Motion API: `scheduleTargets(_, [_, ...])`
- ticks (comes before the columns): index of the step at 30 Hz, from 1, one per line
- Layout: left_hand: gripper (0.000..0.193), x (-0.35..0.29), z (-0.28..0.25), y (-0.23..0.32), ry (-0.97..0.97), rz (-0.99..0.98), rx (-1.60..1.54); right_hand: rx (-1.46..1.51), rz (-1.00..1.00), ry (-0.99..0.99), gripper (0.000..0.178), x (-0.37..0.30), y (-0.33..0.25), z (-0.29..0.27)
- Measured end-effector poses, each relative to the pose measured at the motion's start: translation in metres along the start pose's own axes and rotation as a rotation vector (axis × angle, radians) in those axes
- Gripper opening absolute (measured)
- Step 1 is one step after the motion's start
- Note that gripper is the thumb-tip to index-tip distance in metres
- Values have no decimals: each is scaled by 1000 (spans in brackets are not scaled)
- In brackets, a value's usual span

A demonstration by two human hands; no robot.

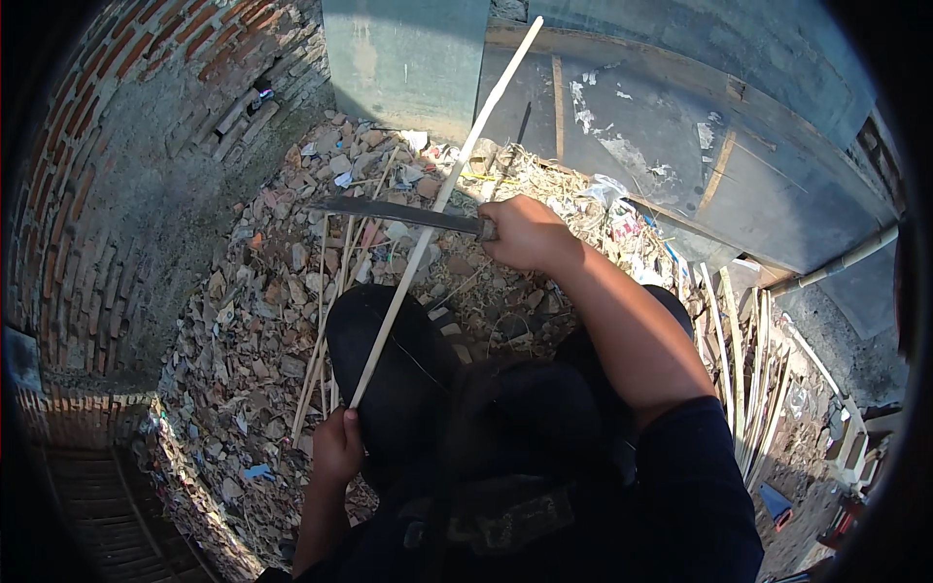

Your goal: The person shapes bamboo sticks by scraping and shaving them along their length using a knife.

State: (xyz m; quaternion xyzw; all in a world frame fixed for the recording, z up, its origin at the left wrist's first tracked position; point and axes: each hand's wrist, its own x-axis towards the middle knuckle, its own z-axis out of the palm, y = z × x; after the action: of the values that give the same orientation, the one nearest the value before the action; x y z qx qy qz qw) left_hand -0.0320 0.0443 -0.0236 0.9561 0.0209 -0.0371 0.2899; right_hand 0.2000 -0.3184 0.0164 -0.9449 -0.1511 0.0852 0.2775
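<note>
A long pale strip that looks like split bamboo (pixel 409 274) slants up and away across my left thigh. My left hand (pixel 337 445) is closed around its near end, beside my left knee. My right hand (pixel 530 233) grips the handle of a machete (pixel 398 211), whose dark blade points left. The blade crosses the strip around its middle; whether the edge touches it I cannot tell. Past the blade, the far end of the strip rises in front of a grey-green panel.
Thin strips (pixel 321 360) lie on the rubble left of my leg. A bundle of similar strips (pixel 743 369) rests at the right. Broken bricks and stones (pixel 262 321) cover the ground. A brick wall (pixel 117 214) stands left, dark boards (pixel 641 126) ahead, and a blue-handled saw (pixel 776 503) lies lower right.
</note>
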Motion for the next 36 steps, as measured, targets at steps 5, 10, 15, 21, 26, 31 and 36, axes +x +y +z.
scheduleTargets(5, [44,1,-7,-4,-33,14,-33,-281,-130,-123,28,-1,-20,12])
scheduleTargets(10, [48,16,-20,0,-156,-47,-122,-17,14,-25,23,13,17,13])
scheduleTargets(15, [46,12,-29,6,-137,-51,-8,-266,-110,-89,27,0,-31,22])
scheduleTargets(21, [40,14,-19,12,-14,-42,103,-155,195,57,34,26,42,-5])
scheduleTargets(26, [35,5,-15,18,34,-66,121,-150,55,-56,29,7,16,0])
scheduleTargets(31, [33,-1,-3,11,69,-45,206,-255,-93,-41,24,-9,-11,2])
scheduleTargets(36, [34,8,-4,11,91,-45,269,-99,99,-80,25,3,7,-1])
